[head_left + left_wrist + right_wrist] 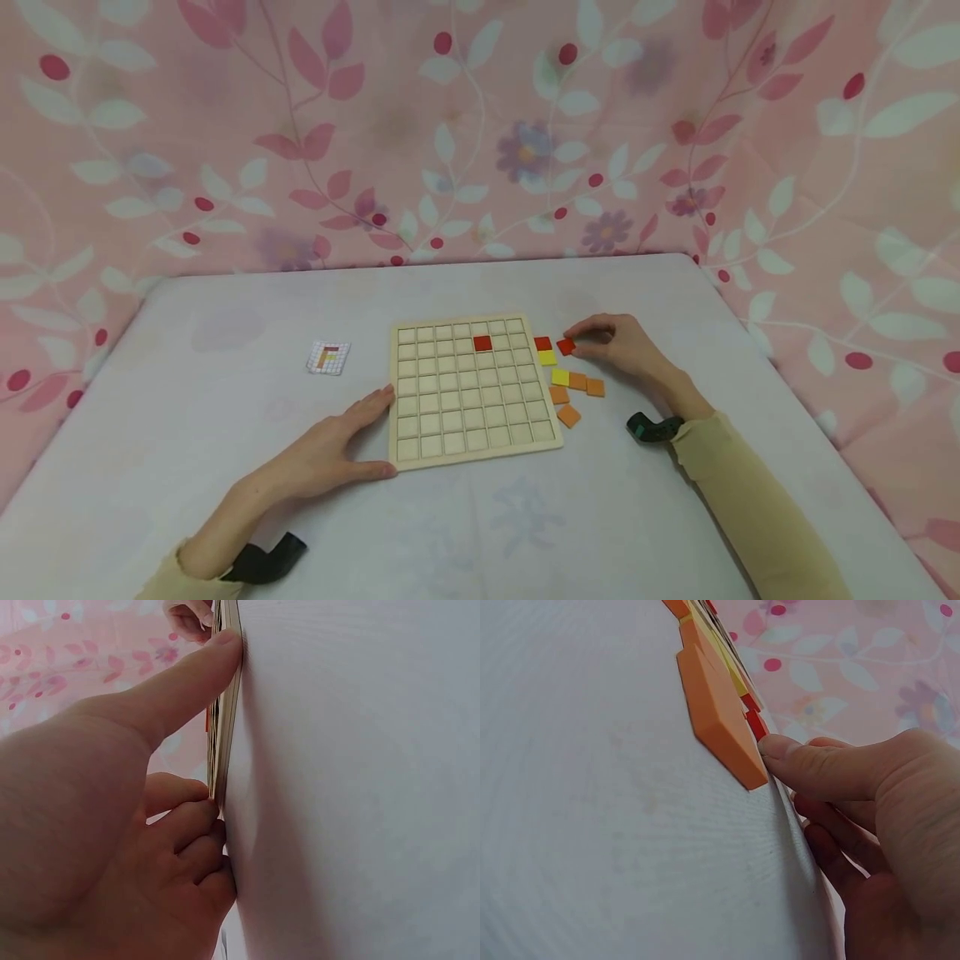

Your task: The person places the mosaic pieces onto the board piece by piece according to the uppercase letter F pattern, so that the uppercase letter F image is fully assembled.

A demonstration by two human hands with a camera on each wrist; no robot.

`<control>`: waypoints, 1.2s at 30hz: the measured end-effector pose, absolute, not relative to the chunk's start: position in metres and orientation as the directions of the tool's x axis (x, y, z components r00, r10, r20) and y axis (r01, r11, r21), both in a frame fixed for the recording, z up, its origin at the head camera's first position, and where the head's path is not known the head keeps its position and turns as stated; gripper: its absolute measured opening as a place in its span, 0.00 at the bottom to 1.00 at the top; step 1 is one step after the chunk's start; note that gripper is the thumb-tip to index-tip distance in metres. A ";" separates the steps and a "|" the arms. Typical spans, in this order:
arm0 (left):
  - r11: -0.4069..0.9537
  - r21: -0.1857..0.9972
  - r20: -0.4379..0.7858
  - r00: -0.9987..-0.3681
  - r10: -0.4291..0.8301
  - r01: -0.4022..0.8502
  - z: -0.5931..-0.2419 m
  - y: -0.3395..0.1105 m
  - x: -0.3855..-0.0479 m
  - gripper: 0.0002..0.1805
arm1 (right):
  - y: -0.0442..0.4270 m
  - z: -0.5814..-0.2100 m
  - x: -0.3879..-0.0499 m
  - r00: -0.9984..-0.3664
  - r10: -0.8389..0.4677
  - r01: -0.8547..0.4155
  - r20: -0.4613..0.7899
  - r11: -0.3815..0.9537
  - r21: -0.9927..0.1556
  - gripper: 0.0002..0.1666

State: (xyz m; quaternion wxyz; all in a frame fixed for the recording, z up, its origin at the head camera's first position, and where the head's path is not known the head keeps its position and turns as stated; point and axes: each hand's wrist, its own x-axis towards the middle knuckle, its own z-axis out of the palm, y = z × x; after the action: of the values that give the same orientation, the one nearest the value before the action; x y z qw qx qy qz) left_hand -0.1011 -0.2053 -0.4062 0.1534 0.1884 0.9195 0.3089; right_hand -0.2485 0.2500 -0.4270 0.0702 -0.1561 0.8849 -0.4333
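A pale wooden grid board (468, 392) lies on the table with one red tile (482, 343) in a cell of its upper part. My left hand (322, 454) touches the board's left edge, thumb at the near corner and fingers spread higher up. In the left wrist view the thumb (199, 671) rests against the board's side (226, 712). My right hand (618, 343) pinches another red tile (566, 346) between thumb and index finger, just right of the board. In the right wrist view that red tile (757, 726) shows only partly beyond the thumb tip.
Beside the board's right edge lie a red tile (542, 343), yellow tiles (560, 377) and several orange tiles (595, 387). A small paper card (328, 357) with a coloured grid pattern lies left of the board. Floral cloth (480, 133) hangs behind the white-covered table (225, 350).
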 end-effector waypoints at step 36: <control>0.733 0.626 -0.145 -0.883 0.447 0.268 -0.408 -0.206 -0.100 0.56 | 0.251 -0.430 -0.248 -0.949 -0.302 -0.262 0.087 0.606 -0.751 0.15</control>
State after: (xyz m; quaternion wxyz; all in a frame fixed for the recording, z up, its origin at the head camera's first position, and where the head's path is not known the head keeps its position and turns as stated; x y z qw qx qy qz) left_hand -0.1004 -0.2064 -0.4080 0.1445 0.1945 0.9194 0.3097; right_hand -0.2479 0.2510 -0.4303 0.0243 -0.1574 0.8958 -0.4150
